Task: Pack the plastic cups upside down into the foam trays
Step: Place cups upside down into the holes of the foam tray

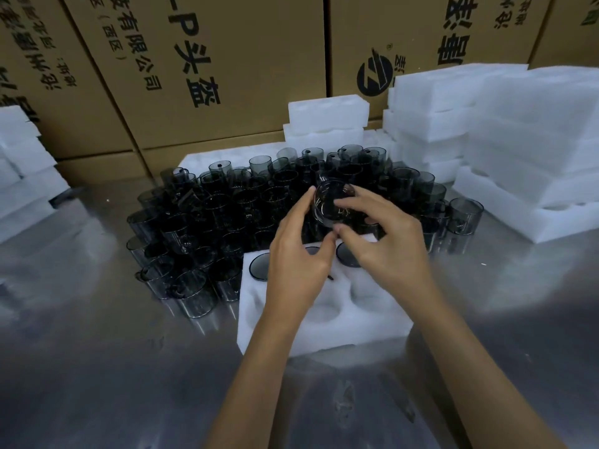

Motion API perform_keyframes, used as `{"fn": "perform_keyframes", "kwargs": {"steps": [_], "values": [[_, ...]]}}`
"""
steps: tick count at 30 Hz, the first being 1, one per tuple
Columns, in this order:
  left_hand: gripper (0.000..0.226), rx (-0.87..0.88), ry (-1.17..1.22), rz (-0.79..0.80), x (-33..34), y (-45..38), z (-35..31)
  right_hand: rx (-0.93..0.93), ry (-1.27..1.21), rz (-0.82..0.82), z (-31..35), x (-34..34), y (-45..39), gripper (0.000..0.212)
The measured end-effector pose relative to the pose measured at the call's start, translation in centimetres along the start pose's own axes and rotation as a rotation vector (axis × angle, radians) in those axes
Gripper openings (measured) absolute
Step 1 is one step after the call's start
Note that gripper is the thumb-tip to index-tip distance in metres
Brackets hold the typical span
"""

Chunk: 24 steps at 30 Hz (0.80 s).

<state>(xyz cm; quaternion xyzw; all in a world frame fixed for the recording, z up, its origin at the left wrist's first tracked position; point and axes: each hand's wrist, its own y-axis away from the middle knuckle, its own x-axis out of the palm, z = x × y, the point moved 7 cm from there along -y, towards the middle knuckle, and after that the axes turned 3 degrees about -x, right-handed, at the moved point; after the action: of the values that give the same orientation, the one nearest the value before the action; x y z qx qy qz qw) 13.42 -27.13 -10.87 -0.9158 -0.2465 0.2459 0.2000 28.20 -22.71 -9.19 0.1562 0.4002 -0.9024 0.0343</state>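
A white foam tray [327, 322] lies on the steel table in front of me. Upturned smoky cups sit in its far pockets, one at the left [259, 266] and one at the right [346, 254]; its near pockets are bare. Above the tray's far edge both hands hold one smoky plastic cup [330, 202], tilted with its round end toward me. My left hand [298, 254] grips its left side with thumb and fingers. My right hand [382, 234] pinches its right side. Behind it stand several loose cups [207, 218] in a dense cluster.
Stacks of foam trays rise at the right [525, 140], at the back centre [327, 124] and at the left edge [22, 170]. Cardboard cartons [194, 69] wall off the back. The shiny steel table [113, 367] stretches toward me.
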Motion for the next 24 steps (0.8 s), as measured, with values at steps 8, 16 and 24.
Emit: {"fn": "perform_keyframes", "kwargs": {"steps": [8, 16, 24], "values": [[0.056, -0.03, -0.039, -0.092, -0.6, 0.1, 0.1, 0.032, -0.029, 0.11, -0.1, 0.9, 0.8, 0.078], [0.043, 0.028, -0.034, -0.033, -0.2, 0.2, -0.4, 0.096, -0.141, 0.124, -0.9, -0.3, 0.3, 0.064], [0.056, -0.157, 0.2, 0.269, 1.3, 0.6, 0.1, 0.354, -0.4, 0.219, -3.5, -1.0, 1.4, 0.043]]}}
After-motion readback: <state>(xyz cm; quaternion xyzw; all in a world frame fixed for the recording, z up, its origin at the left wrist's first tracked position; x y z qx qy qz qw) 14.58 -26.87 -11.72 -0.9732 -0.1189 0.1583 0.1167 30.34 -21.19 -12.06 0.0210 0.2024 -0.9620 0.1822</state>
